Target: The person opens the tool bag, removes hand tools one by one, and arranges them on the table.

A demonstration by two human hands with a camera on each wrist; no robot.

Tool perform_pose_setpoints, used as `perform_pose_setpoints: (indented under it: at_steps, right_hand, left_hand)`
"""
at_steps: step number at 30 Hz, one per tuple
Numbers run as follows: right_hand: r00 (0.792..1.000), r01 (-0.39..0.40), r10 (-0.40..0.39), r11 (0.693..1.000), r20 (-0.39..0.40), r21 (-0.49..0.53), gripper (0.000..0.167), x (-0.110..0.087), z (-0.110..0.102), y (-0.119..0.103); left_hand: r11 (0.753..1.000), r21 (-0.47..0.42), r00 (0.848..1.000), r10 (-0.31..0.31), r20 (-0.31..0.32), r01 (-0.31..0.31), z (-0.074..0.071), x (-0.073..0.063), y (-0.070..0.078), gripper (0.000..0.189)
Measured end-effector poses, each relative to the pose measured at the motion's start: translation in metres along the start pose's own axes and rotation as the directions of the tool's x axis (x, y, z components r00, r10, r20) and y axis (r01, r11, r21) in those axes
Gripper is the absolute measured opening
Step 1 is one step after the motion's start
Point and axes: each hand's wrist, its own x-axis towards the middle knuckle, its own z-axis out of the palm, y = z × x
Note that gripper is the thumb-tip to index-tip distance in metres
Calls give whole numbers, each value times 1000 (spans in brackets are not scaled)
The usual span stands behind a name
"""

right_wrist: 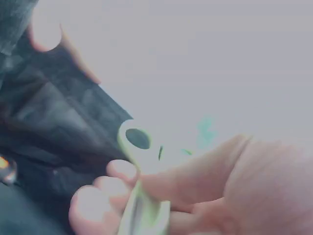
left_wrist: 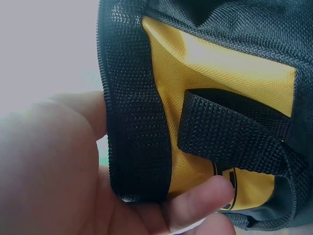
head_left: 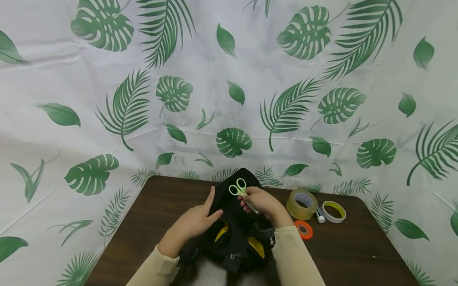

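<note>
A black tool bag [head_left: 237, 238] with yellow side panels stands open on the table in front of me, its black flap raised at the back. My left hand [head_left: 193, 222] grips the bag's left edge. In the left wrist view the thumb is behind the zippered black rim [left_wrist: 134, 103] and the fingers lie outside, over the yellow panel [left_wrist: 195, 63] below a webbing loop [left_wrist: 225, 129]. Over the bag's opening, my right hand [head_left: 266, 202] holds a pair of pale green scissors [head_left: 244, 194] by the blade end, the finger rings pointing up and away. The bag's inside is mostly hidden.
Right of the bag lie a wide roll of clear tape [head_left: 291, 206], a small white tube [head_left: 320, 216], a white tape roll with a yellow core [head_left: 332, 219] and an orange tape roll [head_left: 308, 233]. A leaf-patterned cloth [head_left: 200, 131] hangs behind the dark wooden table [head_left: 343, 254].
</note>
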Motion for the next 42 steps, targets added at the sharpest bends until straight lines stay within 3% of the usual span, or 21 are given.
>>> perform_pose_setpoints:
  at_steps: [4, 9, 11, 13, 18, 21, 26, 28, 30, 32, 33, 36, 39, 40, 42]
  right_hand:
    - [986, 72, -73, 997, -148, -10, 30, -21, -13, -4]
    - [917, 107, -140, 989, -373, -106, 53, -43, -24, 4]
    - [885, 112, -152, 987, -441, -114, 53, -52, -25, 9]
    - [856, 129, -165, 986, -490, -106, 47, -62, -25, 17]
    - [791, 154, -240, 968, -563, -197, 18, -89, -22, 36]
    - [718, 156, -310, 944, -623, -291, 13, -101, -21, 50]
    - [535, 133, -389, 915, -750, -380, 22, -109, -35, 86]
    - [487, 135, -397, 914, -778, -381, 22, -113, -44, 105]
    - [456, 122, -392, 917, -799, -381, 18, -118, -54, 127]
    - [450, 69, -327, 941, -831, -332, 15, -124, -63, 149]
    - [457, 42, -275, 957, -846, -288, 14, -128, -67, 160]
    - [509, -27, -85, 993, -856, -115, 19, -135, -78, 185]
    - [556, -87, 25, 996, -830, -28, 26, -134, -89, 202]
    - [565, -106, 34, 994, -825, -32, 27, -133, -92, 206]
    - [562, -168, 39, 983, -826, -68, 27, -132, -97, 211]
  left_hand:
    - [1000, 5, 1000, 3, 11, -4, 0, 0, 0, 94]
    - [1000, 8, 999, 21, 30, -21, 0, 0, -1, 96]
    - [1000, 3, 999, 21, 37, -22, -1, 0, -1, 95]
    - [1000, -2, 999, 19, 43, -19, -2, 0, 0, 95]
    - [1000, -3, 999, 8, 47, -8, -3, -2, 2, 96]
    - [1000, -1, 999, 1, 39, -1, -3, -3, 3, 95]
    - [1000, -3, 999, -1, 39, 1, -4, -2, 3, 95]
    - [1000, -8, 999, 3, 38, -3, -4, -1, 4, 95]
    - [1000, -6, 999, 7, 37, -7, -3, 0, 4, 94]
    - [1000, 2, 999, 7, 43, -8, -2, 1, 5, 94]
    - [1000, 4, 999, 7, 46, -7, -2, 1, 5, 94]
    - [1000, 10, 999, 6, 40, -7, -2, 1, 6, 94]
    - [1000, 13, 1000, 4, 28, -5, -3, 0, 7, 95]
    - [1000, 12, 1000, 4, 24, -5, -3, 0, 7, 95]
    - [1000, 16, 1000, -2, 25, 1, -2, 0, 7, 95]
